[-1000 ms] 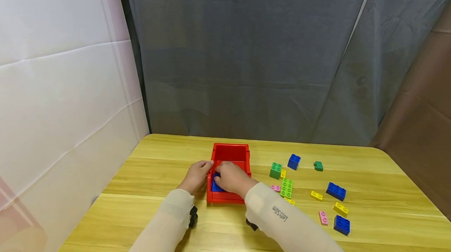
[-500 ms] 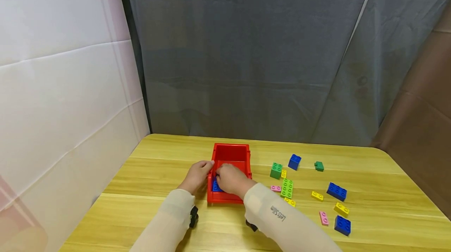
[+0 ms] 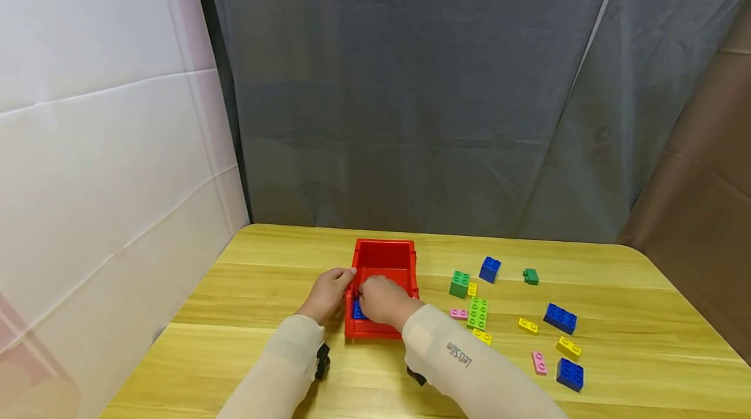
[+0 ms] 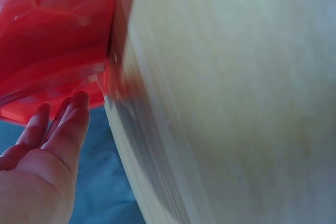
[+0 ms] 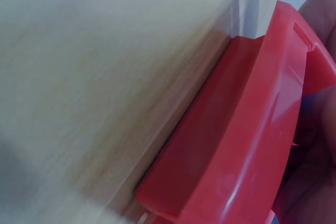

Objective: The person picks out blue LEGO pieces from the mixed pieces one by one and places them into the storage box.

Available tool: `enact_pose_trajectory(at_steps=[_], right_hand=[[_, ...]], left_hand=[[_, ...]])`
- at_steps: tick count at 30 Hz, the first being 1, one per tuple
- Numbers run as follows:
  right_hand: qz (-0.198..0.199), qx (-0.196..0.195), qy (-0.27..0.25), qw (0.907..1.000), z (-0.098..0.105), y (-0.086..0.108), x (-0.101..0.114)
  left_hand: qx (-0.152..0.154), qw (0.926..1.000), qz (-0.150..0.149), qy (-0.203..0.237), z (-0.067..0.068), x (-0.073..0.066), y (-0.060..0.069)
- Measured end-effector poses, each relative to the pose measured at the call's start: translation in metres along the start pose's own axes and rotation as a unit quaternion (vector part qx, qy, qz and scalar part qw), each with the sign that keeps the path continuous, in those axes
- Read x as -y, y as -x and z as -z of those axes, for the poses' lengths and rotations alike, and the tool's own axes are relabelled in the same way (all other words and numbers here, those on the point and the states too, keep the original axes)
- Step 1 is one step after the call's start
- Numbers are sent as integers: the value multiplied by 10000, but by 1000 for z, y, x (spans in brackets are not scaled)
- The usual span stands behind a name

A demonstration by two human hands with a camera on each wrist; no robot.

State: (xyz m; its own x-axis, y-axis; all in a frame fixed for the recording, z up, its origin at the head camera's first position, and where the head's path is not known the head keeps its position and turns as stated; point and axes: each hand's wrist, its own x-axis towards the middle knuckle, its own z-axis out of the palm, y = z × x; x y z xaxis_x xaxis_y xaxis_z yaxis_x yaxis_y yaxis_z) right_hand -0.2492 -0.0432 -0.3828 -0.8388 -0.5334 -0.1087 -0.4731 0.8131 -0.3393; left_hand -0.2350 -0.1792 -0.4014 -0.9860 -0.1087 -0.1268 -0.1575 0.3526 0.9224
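The blue brick (image 3: 360, 310) has round studs on top; only part of it shows, the rest being hidden by the right hand (image 3: 384, 300). It lies inside the red bin (image 3: 375, 333), in the near left corner. The bin is open-topped and glossy, with a wide lip standing out along the side seen from the right wrist. It sits upright on the wooden table (image 3: 264, 275); the far part of its floor is bare.

The left hand (image 3: 324, 293) is at the bin's left wall, its fingers fairly straight and side by side against the outside. The right hand reaches over the bin's right wall and down into it, knuckles up, beside the brick; its fingertips are hidden, so I cannot tell whether they pinch the brick. Right of the bin lie loose blocks (image 3: 478, 313), green, yellow, pink and blue, the nearest ones grouped together and the others scattered farther off.
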Motion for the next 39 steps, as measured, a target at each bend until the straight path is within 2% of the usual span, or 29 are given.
enact_pose_trajectory(at_steps=[8,18,24,32,39], right_hand=[[57,-15,79,10000,-1,-1,-1],[32,-4,-79,10000,1,2,-2],[252,-103,24,9996,9,8,-2],[453,-472,58,9978,23,18,-6],[493,-967,-354,9935,39,29,-16]], left_hand=[[-55,9999,-115,-66,-1,0,-1],[-100,9999,-47,-83,-1,2,-1],[-104,9998,-126,-98,-1,3,-2],[-81,9998,-57,-159,-1,1,-1],[2,9999,83,-89,-2,1,0]])
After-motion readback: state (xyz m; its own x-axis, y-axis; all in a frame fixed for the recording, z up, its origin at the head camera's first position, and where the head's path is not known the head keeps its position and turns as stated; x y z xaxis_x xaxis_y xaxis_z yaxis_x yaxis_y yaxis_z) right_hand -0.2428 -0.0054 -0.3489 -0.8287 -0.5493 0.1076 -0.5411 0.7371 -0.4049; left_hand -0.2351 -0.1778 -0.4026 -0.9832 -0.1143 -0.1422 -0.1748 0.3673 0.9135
